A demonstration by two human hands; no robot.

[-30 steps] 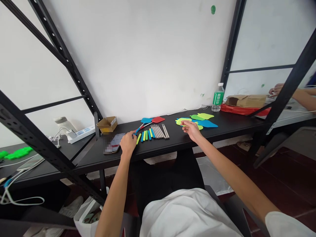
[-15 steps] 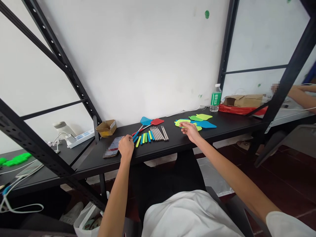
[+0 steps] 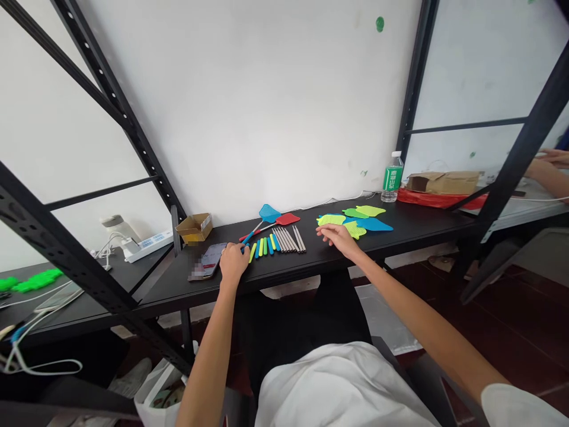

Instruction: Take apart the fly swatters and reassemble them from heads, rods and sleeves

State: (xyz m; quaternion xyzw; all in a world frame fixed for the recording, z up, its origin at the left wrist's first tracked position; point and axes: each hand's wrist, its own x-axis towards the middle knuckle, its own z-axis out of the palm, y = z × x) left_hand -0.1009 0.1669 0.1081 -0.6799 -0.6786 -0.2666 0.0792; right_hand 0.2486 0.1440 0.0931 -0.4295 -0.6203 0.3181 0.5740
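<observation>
My left hand is closed around the handle end of a blue fly swatter, whose head lies toward the wall. Crossing under it is a red fly swatter. Just right of that hand, a row of short blue, green and yellow handle grips lies side by side, followed by several thin metal rods. My right hand hovers over the table with loosely bent fingers and nothing visible in them. Behind and beside it are loose yellow-green swatter heads and blue swatter heads, partly overlapping.
A phone lies left of my left hand, with a small cardboard box behind it. A water bottle stands at the back right. Black shelf posts frame the table. Another person's hand shows at far right.
The blue swatter has shifted a little away from me and its head sits higher against the red one. My right hand has drawn slightly left, off the yellow-green heads.
</observation>
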